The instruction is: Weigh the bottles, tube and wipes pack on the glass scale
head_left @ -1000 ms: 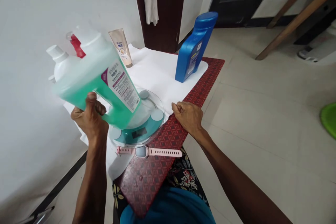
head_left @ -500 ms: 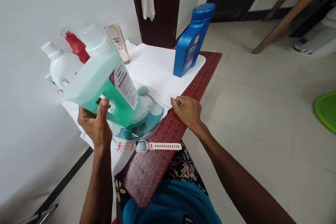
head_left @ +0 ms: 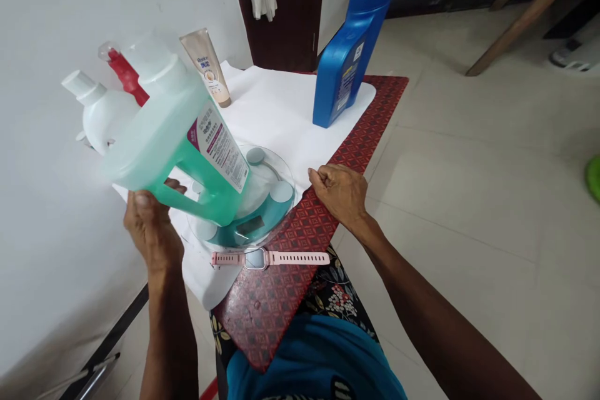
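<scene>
A translucent plastic jug of green liquid with a white label stands upright on a round glass bathroom scale. My left hand is closed around the jug's handle, its thumb on the near side and fingertips showing through the handle opening. My right hand rests on the red-patterned edge of the table, fingers curled into a fist. Between my arms, a pink-strapped smartwatch lies flat just in front of the scale.
A blue bottle stands at the table's far right, and a beige tube at the back. Behind the jug are a white bottle and a red bottle, partly hidden. White paper covers much of the table; a wall borders the left.
My left hand has shifted outward along the handle, its thumb moving from the opening to the outer side. The jug stays on the scale. My right hand remains at the table edge; the view has shifted slightly.
</scene>
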Demonstrator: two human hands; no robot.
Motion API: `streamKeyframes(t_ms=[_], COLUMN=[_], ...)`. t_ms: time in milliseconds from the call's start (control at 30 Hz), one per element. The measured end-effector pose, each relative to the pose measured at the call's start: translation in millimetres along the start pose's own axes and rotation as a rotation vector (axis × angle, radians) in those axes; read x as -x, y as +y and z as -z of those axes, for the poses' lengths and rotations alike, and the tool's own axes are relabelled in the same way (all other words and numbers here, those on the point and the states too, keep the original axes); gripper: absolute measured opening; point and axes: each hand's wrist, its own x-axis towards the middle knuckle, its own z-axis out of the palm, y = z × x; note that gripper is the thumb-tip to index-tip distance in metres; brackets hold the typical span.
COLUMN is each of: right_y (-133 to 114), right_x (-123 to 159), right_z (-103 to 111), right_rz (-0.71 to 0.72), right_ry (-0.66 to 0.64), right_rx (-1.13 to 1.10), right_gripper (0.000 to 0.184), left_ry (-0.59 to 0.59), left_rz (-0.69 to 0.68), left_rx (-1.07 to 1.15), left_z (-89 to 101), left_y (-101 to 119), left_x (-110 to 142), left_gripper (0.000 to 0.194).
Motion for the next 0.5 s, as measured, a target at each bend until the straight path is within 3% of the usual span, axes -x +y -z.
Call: streamKeyframes(t_ms=[67,133,267,400,500], right_y=[0,-1,-4,-5,-4], right_x=[0,-1,-4,-5,-4], right_z=[0,2,5,7,6], right_rz=[-0.003,-0.015,-0.036,-0.042,-0.038], right_ry=[-0.007,-0.017,-0.044,-0.058,-0.047], right_rx=[-0.001,0.004,0.016,0.020,0.013], right_gripper=[0.047,0.046,0.044,0.042,0.041], left_ry=[0.004,0.100,0.236,0.204,0.122], left_rz=[0.048,0.086,0.135,0.032,-0.021], left_rx=[0.128,0.224,0.228,0.268,0.346], left_z=[-17.8,-32.0,-50.4,-80.1,-123.5], left_y=[4,10,27,44,44], left_x=[-2,-5,-18,-44,-72], left_gripper=[0.075,0.081,0.075,0.060,0.061])
